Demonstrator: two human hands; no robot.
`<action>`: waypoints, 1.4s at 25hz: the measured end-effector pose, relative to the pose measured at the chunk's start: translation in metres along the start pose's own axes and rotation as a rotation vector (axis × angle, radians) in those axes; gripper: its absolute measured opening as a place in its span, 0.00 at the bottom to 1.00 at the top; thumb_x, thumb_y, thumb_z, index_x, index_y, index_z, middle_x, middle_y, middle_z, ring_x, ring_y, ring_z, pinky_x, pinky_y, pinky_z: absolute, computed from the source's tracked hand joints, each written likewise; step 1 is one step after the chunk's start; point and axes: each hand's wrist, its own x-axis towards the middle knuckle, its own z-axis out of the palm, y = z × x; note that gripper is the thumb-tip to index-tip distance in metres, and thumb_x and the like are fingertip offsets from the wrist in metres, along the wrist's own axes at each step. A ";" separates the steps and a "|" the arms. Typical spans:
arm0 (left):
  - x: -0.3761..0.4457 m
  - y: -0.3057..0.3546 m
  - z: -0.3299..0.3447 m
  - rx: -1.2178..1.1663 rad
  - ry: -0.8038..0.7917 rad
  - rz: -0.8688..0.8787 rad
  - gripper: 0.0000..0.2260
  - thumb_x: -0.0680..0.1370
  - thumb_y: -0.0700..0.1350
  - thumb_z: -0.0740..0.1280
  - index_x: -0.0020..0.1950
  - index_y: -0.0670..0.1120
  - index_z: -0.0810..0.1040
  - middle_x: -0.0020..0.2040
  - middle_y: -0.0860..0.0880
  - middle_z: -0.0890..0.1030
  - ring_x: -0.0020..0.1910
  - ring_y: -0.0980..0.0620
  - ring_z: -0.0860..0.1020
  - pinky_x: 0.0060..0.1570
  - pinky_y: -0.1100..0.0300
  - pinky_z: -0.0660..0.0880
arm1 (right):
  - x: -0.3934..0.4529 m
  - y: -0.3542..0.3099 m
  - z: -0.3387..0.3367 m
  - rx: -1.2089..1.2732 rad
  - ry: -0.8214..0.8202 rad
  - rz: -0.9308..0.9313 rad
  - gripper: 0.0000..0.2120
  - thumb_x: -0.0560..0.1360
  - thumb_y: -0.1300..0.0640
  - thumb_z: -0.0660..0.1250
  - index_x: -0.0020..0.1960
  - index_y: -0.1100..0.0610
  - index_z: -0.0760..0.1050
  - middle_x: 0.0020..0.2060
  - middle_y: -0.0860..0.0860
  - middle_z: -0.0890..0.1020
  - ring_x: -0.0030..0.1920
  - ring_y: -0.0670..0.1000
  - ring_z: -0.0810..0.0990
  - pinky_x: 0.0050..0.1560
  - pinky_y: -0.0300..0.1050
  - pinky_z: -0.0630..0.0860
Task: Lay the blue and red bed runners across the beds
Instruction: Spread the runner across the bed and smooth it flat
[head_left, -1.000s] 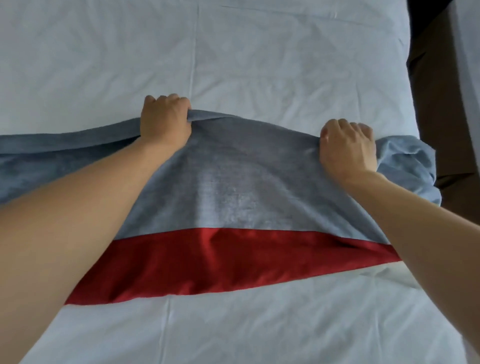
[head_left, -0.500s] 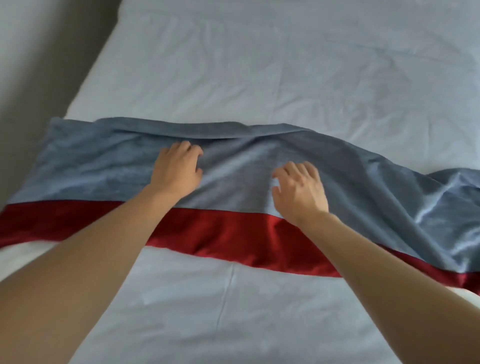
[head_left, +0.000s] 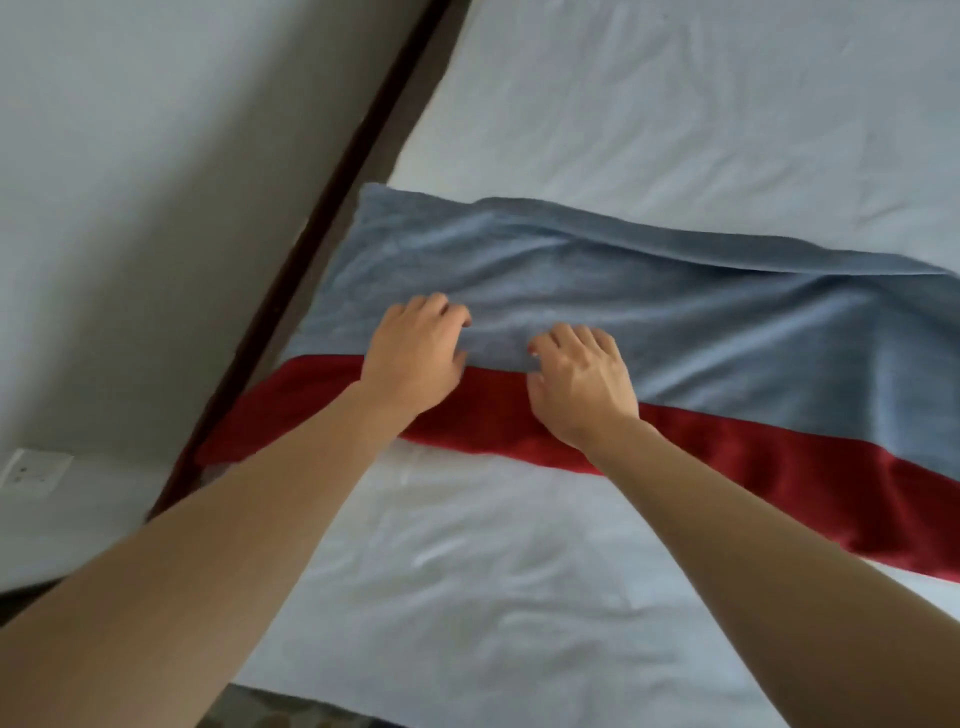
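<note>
A bed runner with a wide blue band (head_left: 675, 322) and a narrower red band (head_left: 779, 483) lies across the white bed (head_left: 675, 104). Its left end reaches the bed's left edge, and its right part is rumpled with folds. My left hand (head_left: 415, 358) rests on the runner near the left end, where blue meets red, with bent fingers touching the blue cloth. My right hand (head_left: 582, 384) lies just beside it in the same way. No fabric is visibly bunched in either hand.
A pale wall (head_left: 156, 208) runs along the bed's left side, with a dark strip of frame (head_left: 311, 234) between them. A wall socket (head_left: 31, 473) sits low on the wall. Patterned floor (head_left: 270, 712) shows at the bottom edge.
Both hands have let go of the runner's far edge and moved left toward its left end, closer together. The view has swung left, bringing the wall into sight.
</note>
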 end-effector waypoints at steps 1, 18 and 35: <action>-0.010 -0.020 0.001 -0.011 -0.004 0.022 0.13 0.72 0.46 0.71 0.56 0.47 0.78 0.51 0.47 0.78 0.52 0.43 0.77 0.53 0.49 0.71 | 0.008 -0.022 0.004 0.022 -0.014 0.023 0.08 0.68 0.61 0.69 0.47 0.59 0.80 0.42 0.56 0.80 0.45 0.61 0.78 0.50 0.56 0.75; -0.108 -0.222 0.000 0.057 0.018 0.179 0.10 0.74 0.44 0.73 0.54 0.47 0.78 0.48 0.48 0.81 0.46 0.48 0.80 0.46 0.55 0.76 | 0.032 -0.237 0.047 -0.008 -0.038 -0.226 0.09 0.67 0.66 0.71 0.39 0.56 0.72 0.32 0.52 0.74 0.31 0.54 0.73 0.29 0.45 0.59; -0.119 -0.219 0.032 -0.048 -0.155 -0.099 0.04 0.79 0.49 0.66 0.53 0.52 0.77 0.47 0.53 0.81 0.47 0.52 0.78 0.50 0.57 0.73 | 0.065 -0.254 0.059 -0.133 -0.418 -0.358 0.05 0.75 0.62 0.64 0.47 0.53 0.74 0.42 0.50 0.77 0.43 0.52 0.74 0.39 0.46 0.64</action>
